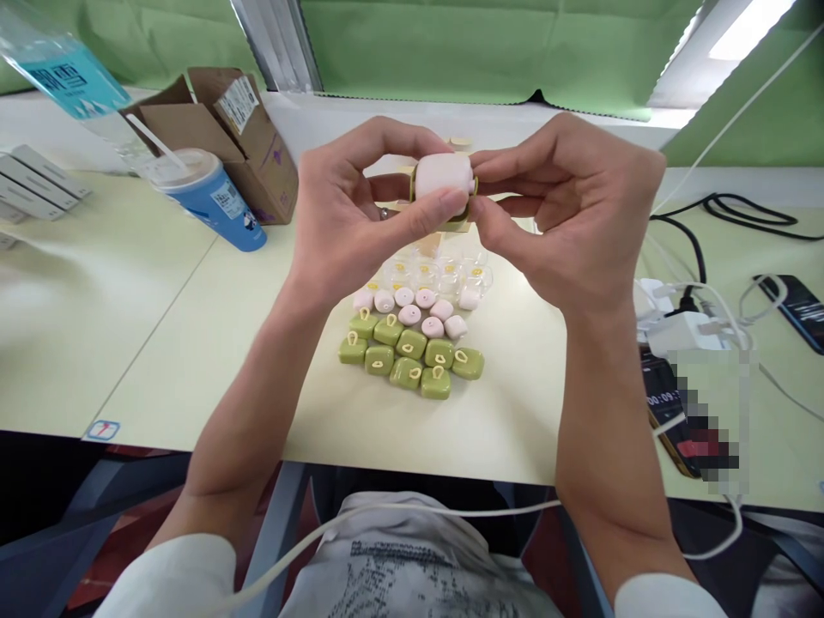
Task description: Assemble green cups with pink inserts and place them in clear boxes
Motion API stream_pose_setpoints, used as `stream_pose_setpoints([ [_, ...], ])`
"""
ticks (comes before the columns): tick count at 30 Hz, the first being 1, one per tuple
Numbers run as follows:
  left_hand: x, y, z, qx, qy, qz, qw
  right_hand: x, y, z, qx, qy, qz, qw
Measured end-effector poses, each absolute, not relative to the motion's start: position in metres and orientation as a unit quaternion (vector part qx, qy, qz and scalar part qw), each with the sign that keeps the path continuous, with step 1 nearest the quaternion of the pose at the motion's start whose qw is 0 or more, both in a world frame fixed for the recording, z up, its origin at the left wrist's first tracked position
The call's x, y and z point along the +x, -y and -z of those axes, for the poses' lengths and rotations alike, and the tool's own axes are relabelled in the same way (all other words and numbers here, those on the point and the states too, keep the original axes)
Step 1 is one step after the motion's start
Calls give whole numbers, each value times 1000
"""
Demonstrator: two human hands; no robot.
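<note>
1. we hold a pink block [439,174], green showing at its sides, up above the table [515,403] between both sets of fingers.
2. our left hand [357,219] is clamped on the block, thumb across its near face; a ring shows on one finger.
3. our right hand [572,206] has thumb and fingertips pinched at the block's right end, by a green edge.
4. lower in view than the fingers, on the table, we see a clear tray [479,276] with yellow bits, partly hidden by the left hand.
5. a step closer to our body than the tray sit the pink pieces [409,316], loosely bunched.
6. closer to us again, touching or just beside one another, are the green pieces [411,342] with pale loops.
7. well left of the fingers we have a blue cup [222,206], a brown box [274,176] and a bottle [70,73].
8. well right of them lie white chargers [688,333], a black cable [750,213] and a phone [798,311].
9. beyond the fingers hangs green cloth [489,51].
</note>
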State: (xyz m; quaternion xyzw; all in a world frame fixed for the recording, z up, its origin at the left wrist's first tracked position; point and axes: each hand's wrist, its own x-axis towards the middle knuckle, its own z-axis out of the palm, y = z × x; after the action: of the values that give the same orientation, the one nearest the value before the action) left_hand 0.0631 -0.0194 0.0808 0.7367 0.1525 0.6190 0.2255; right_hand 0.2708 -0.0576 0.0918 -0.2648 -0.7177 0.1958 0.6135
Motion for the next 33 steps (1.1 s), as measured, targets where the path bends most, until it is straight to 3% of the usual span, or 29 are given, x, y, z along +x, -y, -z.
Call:
stream_pose_setpoints([
  [17, 44, 10, -83, 794, -191, -553, 163, 266, 52, -88, -310, 729, -139, 594],
  [21, 43, -7, -75, 817, -137, -541, 145, 266, 50, -87, -322, 724, -146, 592],
  [28, 53, -3, -73, 772, -150, -588, 189, 273, 51, -92, -242, 707, -221, 627],
  [31, 55, 0, -76, 783, -56, -594, 177, 272, 53, -93, -237, 704, -209, 636],
  [33, 58, 5, -78, 766, -81, -606, 199, 271, 55, -93, -246, 704, -182, 641],
])
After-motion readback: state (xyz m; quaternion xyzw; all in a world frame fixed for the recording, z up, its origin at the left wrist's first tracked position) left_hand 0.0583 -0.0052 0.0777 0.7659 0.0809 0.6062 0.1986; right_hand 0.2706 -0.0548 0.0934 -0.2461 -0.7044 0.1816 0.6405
